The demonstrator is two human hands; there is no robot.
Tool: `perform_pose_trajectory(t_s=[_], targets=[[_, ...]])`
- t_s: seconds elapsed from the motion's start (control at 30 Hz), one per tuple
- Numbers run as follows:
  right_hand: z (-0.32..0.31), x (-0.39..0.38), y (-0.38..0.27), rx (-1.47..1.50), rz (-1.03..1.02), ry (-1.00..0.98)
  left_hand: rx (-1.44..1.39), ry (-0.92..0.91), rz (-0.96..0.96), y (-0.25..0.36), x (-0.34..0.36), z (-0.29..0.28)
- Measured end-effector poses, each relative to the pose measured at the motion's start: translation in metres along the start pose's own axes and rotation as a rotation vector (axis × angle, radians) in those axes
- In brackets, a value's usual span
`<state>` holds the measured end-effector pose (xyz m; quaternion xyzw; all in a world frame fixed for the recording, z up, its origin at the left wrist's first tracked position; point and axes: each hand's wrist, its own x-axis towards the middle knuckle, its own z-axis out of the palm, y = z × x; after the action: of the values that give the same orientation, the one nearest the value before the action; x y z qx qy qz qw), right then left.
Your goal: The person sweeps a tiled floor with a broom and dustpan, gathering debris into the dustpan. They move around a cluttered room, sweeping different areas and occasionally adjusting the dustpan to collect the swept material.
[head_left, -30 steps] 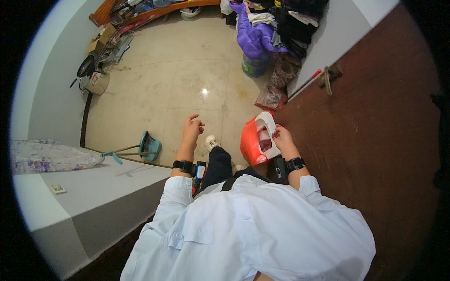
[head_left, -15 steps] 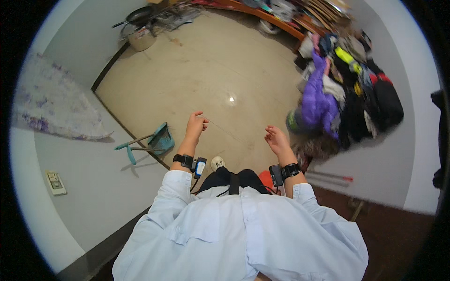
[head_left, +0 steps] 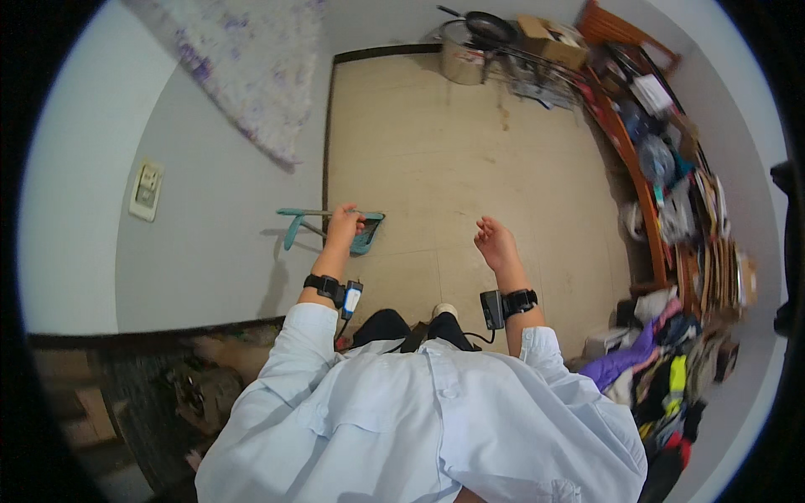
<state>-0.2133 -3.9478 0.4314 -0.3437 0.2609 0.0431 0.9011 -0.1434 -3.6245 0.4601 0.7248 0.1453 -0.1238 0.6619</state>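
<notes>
Fingers (head_left: 486, 228) half-open: left hand (head_left: 342, 226), dustpan (head_left: 366, 241) behind; right hand (head_left: 496, 243) likewise.

Left hand (head_left: 344, 226), teal dustpan (head_left: 367, 241), right hand (head_left: 496, 241)

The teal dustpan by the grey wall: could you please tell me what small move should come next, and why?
Perhaps ease the left hand down toward the teal dustpan: that hand looks empty and overlaps the dustpan in this view, while the right hand, also seemingly empty, appears farther off. Depth is hard to judge, so go gently.
</notes>
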Motion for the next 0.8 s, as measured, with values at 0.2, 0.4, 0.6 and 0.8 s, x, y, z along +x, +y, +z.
perform_pose_trajectory(t_s=[0.2, 0.4, 0.6, 0.8], targets=[[0.146, 0.084, 0.037, -0.263, 0.285, -0.300, 0.083, 0.548, 0.115, -0.024, 0.043, -0.105], [0.264, 0.146, 0.118, -0.562, 0.573, -0.514, 0.520, 0.620, -0.151, -0.066, 0.093, -0.181], [0.350, 0.174, 0.229, -0.841, 0.800, -0.497, 0.683, 0.358, -0.544, -0.074, 0.127, -0.194], [0.352, 0.215, 0.317, -1.089, 0.815, -0.656, 0.858, 0.215, -0.461, -0.089, 0.144, -0.195]])
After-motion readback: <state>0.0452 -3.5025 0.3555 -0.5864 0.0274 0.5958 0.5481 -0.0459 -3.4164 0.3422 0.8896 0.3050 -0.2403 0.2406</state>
